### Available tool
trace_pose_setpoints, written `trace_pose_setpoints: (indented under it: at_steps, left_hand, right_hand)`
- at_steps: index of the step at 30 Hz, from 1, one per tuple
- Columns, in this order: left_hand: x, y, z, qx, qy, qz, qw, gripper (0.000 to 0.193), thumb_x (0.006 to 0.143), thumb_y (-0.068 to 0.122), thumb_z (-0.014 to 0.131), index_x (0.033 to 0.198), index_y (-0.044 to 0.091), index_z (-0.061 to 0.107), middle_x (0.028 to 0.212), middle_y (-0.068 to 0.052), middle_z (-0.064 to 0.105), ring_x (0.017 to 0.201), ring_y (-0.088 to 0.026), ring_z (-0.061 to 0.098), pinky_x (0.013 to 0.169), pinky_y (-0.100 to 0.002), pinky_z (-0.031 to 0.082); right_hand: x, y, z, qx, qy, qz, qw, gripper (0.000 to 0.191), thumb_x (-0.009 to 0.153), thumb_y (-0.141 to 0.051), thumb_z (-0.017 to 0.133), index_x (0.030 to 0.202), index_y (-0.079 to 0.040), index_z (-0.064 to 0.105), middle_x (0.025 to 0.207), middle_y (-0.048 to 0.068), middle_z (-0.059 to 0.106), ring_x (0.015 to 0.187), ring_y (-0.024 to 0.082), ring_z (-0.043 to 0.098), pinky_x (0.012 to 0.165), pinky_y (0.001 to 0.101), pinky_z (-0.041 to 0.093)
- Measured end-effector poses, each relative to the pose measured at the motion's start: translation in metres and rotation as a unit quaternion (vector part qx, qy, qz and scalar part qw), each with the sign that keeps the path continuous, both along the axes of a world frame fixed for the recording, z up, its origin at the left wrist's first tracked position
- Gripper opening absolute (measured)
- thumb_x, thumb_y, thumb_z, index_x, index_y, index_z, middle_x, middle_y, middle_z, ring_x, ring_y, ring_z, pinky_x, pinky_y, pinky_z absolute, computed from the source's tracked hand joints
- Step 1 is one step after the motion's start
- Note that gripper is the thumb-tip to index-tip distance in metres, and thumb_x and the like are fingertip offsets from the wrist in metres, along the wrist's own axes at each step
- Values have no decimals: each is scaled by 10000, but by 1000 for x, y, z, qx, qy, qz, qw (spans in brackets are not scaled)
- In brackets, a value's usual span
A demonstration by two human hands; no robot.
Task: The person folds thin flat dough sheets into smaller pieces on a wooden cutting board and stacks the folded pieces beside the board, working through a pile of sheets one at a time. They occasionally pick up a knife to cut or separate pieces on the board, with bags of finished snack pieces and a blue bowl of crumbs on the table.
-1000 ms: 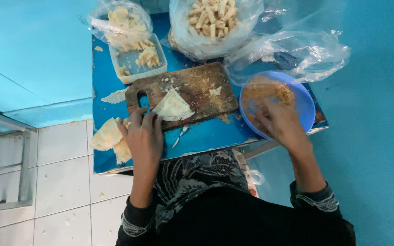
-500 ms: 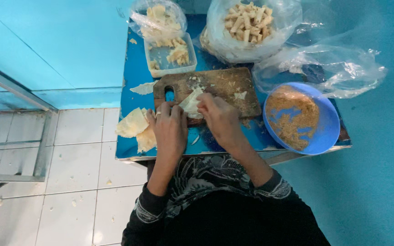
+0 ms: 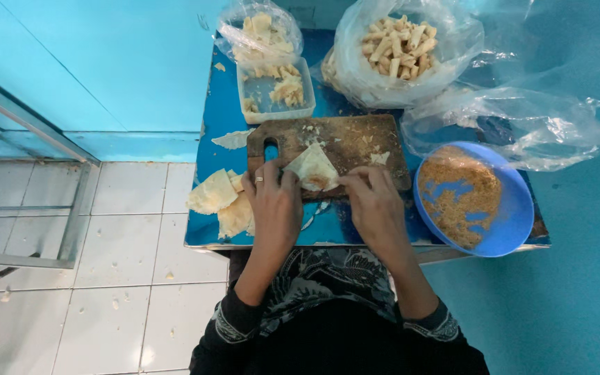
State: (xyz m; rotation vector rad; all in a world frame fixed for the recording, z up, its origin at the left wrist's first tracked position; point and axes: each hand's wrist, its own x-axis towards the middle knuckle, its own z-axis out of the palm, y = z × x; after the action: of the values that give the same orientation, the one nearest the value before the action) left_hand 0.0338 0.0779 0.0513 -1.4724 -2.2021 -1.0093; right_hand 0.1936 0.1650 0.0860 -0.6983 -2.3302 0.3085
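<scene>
Wrapper [image 3: 312, 169] pinched by both hands | on cutting board [image 3: 355, 142] | blue bowl [image 3: 501, 229] right | wrapper stack [image 3: 220, 201] left

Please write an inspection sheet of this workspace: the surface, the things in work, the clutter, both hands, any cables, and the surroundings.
Surface: small blue table, crumbs on it.
Job's things: wooden cutting board; folded wrapper sheet with filling on it; blue bowl of brown crumbly filling.
Clutter: stack of wrapper sheets at the table edge; clear tub of scraps; plastic bag of finished rolls; empty plastic bag.
Hands: left hand and right hand both pinch the wrapper's edges.
Cables: nothing seen.
Surroundings: turquoise wall, white tiled floor.
</scene>
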Motion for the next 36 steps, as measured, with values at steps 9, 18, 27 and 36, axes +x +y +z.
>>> trace_pose_setpoints:
  at_steps: [9,18,27,36]
  left_hand:
    - [3,-1,4,25,-60,-73,995,160,963,44,635,1119,23,665,1041,-132,653,1011,-344,627,1059,-545,365]
    - [-1,-8,11,50,-52,-52,996,197,897,46,678,1092,18,673,1103,-133,641,1089,-355,577,1040,-522,354]
    - [4,-2,4,8,32,0,999,63,900,67,658,952,32,647,1091,-113,617,1110,-319,557,1098,-552,332]
    - [7,-5,4,12,-26,-63,998,294,874,-17,584,1158,29,644,1079,-138,653,1103,-344,609,1090,-546,359]
  right_hand:
    - [-11,6,-15,-131,82,2,988,155,970,-41,652,1114,-57,706,1002,136,744,904,307,745,724,387,561]
    - [-13,8,-18,-184,104,14,977,144,997,-46,636,1107,-38,729,1013,118,763,919,225,774,732,330,594]
    - [-14,10,-21,-184,89,-1,979,148,989,-66,659,1113,-39,734,1000,127,755,867,231,763,681,343,575]
    - [-13,9,-21,-177,100,3,979,143,987,-62,667,1109,-33,735,983,132,750,863,239,761,700,351,579]
